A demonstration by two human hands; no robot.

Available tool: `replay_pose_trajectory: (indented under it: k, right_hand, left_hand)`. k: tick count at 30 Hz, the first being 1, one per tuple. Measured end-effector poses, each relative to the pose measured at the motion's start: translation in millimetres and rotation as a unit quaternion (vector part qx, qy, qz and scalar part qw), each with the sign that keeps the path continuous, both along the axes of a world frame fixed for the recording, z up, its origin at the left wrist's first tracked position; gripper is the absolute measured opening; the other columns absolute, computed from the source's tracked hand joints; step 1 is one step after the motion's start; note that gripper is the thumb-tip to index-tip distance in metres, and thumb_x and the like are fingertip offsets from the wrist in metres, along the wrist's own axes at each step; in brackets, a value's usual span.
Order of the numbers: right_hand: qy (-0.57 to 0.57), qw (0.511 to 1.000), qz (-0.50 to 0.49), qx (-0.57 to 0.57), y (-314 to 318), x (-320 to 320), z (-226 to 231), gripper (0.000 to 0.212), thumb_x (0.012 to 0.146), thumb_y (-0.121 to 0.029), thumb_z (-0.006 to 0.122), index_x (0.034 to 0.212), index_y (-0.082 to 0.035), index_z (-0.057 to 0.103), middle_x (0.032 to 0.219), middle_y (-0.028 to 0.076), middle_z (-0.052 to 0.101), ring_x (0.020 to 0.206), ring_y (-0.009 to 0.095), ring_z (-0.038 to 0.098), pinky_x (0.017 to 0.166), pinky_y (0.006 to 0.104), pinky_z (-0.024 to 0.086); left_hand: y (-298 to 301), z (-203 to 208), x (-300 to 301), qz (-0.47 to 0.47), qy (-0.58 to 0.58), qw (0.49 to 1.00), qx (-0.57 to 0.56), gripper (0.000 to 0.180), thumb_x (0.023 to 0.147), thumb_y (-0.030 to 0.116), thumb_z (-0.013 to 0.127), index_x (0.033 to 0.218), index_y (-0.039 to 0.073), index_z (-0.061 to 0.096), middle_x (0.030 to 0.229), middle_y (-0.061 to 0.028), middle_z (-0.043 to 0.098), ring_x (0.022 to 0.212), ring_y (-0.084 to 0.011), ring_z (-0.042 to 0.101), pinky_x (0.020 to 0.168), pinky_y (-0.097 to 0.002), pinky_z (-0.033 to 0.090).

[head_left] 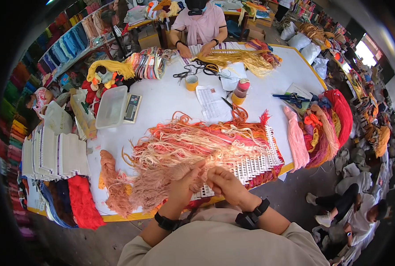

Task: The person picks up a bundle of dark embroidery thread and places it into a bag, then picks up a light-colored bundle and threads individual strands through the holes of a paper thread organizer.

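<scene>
Yarn (180, 146) | pinched in left hand (186, 184) grip | right hand (224, 181) touching

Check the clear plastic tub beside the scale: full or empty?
Empty. The clear plastic tub sits upright beside the scale, and only its pale bare bottom shows through the open top.

The left hand (185, 184) and pink yarn (162, 177) hide the white card's (250, 166) near end.

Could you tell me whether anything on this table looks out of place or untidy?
Nothing looks broken or spilled. The pink and orange yarn sprawls loose over the white plastic grid, strands trailing off the table edge by both hands. The left hand and right hand pinch strands there.
</scene>
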State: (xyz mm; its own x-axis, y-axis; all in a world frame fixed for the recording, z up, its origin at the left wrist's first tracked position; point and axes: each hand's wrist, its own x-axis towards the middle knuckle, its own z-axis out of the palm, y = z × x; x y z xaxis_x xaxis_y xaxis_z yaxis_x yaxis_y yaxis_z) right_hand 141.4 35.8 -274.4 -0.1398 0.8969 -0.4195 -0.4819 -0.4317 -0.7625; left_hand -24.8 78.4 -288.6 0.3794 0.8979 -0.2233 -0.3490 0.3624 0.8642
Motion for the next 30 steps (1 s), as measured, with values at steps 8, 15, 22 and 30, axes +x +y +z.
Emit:
replay_pose_trajectory:
  k: [8, 15, 22, 30]
  right_hand:
    - [-0.162, 0.964, -0.204, 0.056, -7, 163, -80, 0.009, 0.092, -0.018, 0.051, 0.097, -0.014, 0.057, 0.103, -0.001, 0.057, 0.096, 0.013, 0.054, 0.084, 0.03, 0.043]
    - [-0.354, 0.712, -0.606, 0.015, -80, 443, -78, 0.017, 0.095, -0.021, 0.049, 0.099, -0.006, 0.057, 0.082, -0.001, 0.054, 0.072, 0.009, 0.052, 0.066, 0.0253, 0.044]
    - [-0.564, 0.814, 0.117, 0.078, 0, 247, -177, 0.018, 0.096, -0.025, 0.049, 0.104, -0.009, 0.055, 0.065, 0.006, 0.054, 0.059, 0.018, 0.054, 0.056, 0.0343, 0.045]
    - [-0.496, 0.806, 0.303, 0.114, 24, 172, -208, 0.017, 0.093, -0.03, 0.049, 0.103, -0.018, 0.055, 0.081, 0.015, 0.066, 0.079, 0.037, 0.064, 0.068, 0.0485, 0.049]
  left_hand:
    - [33, -21, -59, 0.049, 0.005, 0.989, -0.139, 0.029, 0.095, 0.028, 0.053, 0.101, 0.0, 0.059, 0.093, -0.0115, 0.064, 0.083, -0.0203, 0.062, 0.073, -0.0348, 0.053]
    - [26, -43, -112, 0.17, -0.133, 0.965, -0.147, 0.02, 0.094, 0.031, 0.058, 0.095, 0.011, 0.06, 0.072, 0.002, 0.055, 0.045, -0.0079, 0.043, 0.048, -0.0248, 0.044]
    - [-1, -132, 76, -0.082, 0.061, 0.906, -0.412, 0.023, 0.088, 0.028, 0.065, 0.098, 0.008, 0.066, 0.056, 0.0044, 0.047, 0.039, -0.0072, 0.036, 0.035, -0.022, 0.025]
    - [-3, -199, 156, -0.105, 0.388, 0.888, -0.224, 0.017, 0.084, 0.019, 0.065, 0.085, 0.002, 0.067, 0.064, -0.005, 0.06, 0.046, -0.0162, 0.056, 0.04, -0.0291, 0.039]
